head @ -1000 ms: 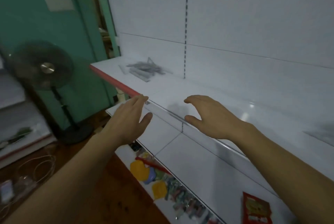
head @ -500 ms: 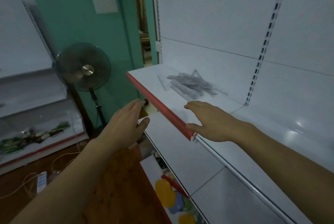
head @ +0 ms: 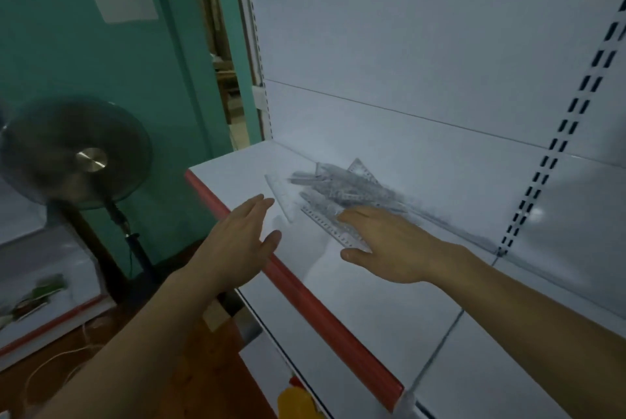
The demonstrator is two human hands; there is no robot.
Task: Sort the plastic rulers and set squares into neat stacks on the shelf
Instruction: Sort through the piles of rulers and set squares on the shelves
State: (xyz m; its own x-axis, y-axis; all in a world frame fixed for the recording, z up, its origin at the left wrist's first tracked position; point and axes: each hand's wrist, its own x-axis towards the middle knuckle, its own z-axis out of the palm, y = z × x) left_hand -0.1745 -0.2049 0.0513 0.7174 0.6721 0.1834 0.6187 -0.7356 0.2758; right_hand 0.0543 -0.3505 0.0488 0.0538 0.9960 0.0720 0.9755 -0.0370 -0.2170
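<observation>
I see the clear plastic rulers and set squares [head: 342, 190] lying in a loose, jumbled pile on the white shelf [head: 338, 290], toward its back wall. One set square [head: 360, 169] sticks up at the far side of the heap, and a single ruler [head: 279, 195] lies apart on the left, just beside the pile. My right hand [head: 389, 242] is flat and palm down at the near edge of the pile, fingers straight and together, thumb spread out toward the left. Its fingertips seem to rest on the nearest ruler, though motion blur keeps me from being sure of contact; it grips nothing. My left hand [head: 237, 242] hovers over the shelf's red front edge [head: 305, 303], fingers extended and thumb apart, holding nothing, its fingertips near the lone ruler but not touching it. A standing fan [head: 72, 154] is off to the left before a green wall [head: 67, 56]
</observation>
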